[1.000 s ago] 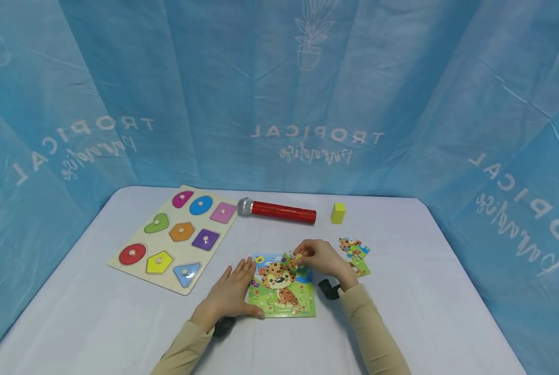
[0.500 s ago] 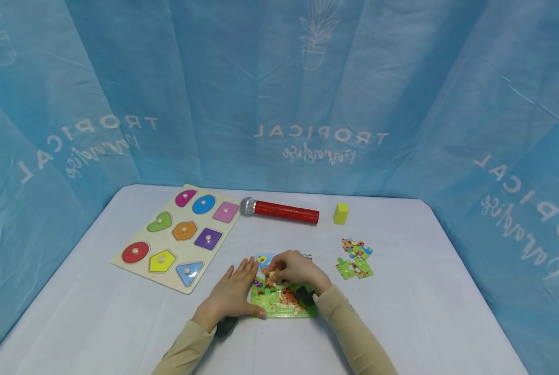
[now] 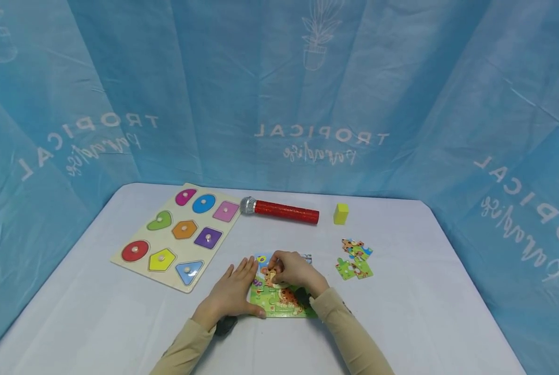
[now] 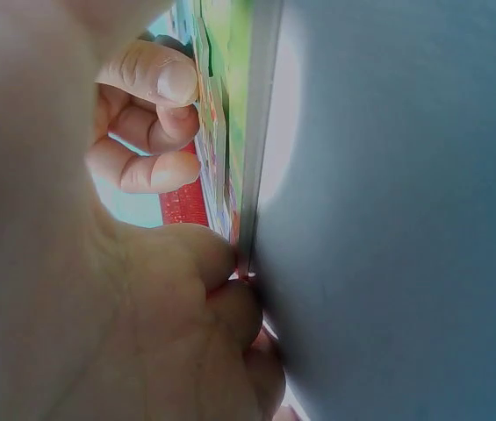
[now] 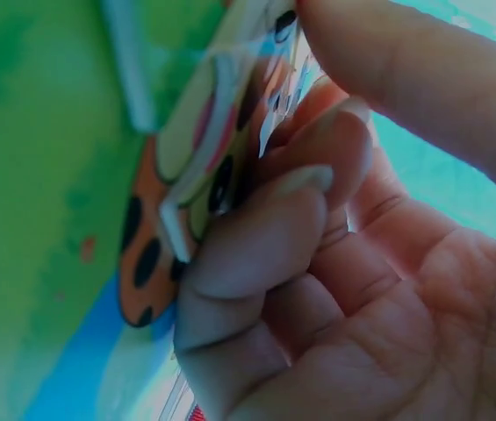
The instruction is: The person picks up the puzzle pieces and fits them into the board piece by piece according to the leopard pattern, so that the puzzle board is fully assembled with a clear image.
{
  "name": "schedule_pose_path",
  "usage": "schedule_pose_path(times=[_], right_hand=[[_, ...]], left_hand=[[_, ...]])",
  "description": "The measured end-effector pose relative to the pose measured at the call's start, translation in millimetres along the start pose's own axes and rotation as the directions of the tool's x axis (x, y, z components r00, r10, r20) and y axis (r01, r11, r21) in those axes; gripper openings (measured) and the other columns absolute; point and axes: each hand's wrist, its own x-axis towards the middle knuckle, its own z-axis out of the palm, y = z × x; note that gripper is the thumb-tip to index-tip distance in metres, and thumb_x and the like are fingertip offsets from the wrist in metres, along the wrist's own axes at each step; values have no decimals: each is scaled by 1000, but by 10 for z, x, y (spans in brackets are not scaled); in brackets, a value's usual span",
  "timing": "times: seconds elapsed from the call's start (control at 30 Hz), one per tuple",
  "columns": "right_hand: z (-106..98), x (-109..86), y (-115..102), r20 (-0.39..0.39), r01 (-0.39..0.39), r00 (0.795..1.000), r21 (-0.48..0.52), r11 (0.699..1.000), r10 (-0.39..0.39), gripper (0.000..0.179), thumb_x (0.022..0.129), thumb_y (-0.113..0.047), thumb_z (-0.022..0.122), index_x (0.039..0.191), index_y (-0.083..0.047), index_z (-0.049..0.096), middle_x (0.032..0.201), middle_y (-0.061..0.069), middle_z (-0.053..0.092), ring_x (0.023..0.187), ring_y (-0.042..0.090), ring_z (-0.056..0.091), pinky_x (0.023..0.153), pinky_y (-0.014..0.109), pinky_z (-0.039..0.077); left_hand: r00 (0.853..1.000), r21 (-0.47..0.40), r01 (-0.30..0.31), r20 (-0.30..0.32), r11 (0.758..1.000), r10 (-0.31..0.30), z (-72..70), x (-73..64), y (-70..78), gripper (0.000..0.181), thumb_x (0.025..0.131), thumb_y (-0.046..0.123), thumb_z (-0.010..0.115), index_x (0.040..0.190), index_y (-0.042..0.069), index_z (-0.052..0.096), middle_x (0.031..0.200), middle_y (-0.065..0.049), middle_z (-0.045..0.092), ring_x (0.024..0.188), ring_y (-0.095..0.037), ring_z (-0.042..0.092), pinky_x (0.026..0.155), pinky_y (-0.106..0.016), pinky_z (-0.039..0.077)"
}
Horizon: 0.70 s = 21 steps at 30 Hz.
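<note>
A leopard jigsaw puzzle (image 3: 262, 301) lies flat on the white table. My left hand (image 3: 230, 294) rests along its left side with straight fingers, the thumb at the bottom edge. Over the upper part of the picture, my right hand (image 3: 298, 271) pinches a jigsaw piece between thumb and fingers. Seen from the right wrist, this spotted jigsaw piece (image 5: 199, 167) is tilted against the green surface. The left wrist view shows the puzzle's edge (image 4: 261, 114) beside the left palm. My right hand hides part of the leopard's face in the head view.
Several loose jigsaw pieces (image 3: 354, 259) lie right of the puzzle. Behind are a red toy microphone (image 3: 286, 212) and a yellow block (image 3: 340, 214). A shape board (image 3: 166, 237) with knobbed pieces lies at the left. Blue curtains (image 3: 279, 94) enclose the back and sides.
My right hand has moved left across the puzzle, from its upper right part to the leopard's face, carrying the jigsaw piece. The left hand has stayed in place.
</note>
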Motion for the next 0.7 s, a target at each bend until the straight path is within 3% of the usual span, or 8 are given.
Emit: schedule_pose_path(times=[0.4,0.53,0.7], right_hand=[[42,21,-20,-17,-8,1000,-48,999,7,14,83,-9,74,91,-11,63,64,-4,52,55,7,45,53,19,39],[22,25,-6,-10,6,1000,-20,1000,-6,12,84,-10,74,91,-11,63,66,-3,54,57,8,47,54,20,40],[-93,1,65,4,15,1000,70,997,-15,8,91,-17,67,97,-12,66,81,-2,63,69,9,54,60,22,47]], left_hand=[[1000,-3,-7,0,1000,7,3,13,-14,121,65,62,79,151,-3,25,161,-19,18,150,-35,16,121,-56,15],[1000,-4,-8,-1,1000,8,-10,15,-7,121,65,62,79,151,-3,25,161,-19,18,150,-36,15,121,-57,15],[1000,-7,6,18,1000,-5,-22,1,15,121,66,62,79,152,-2,24,162,-18,16,151,-35,14,121,-56,15]])
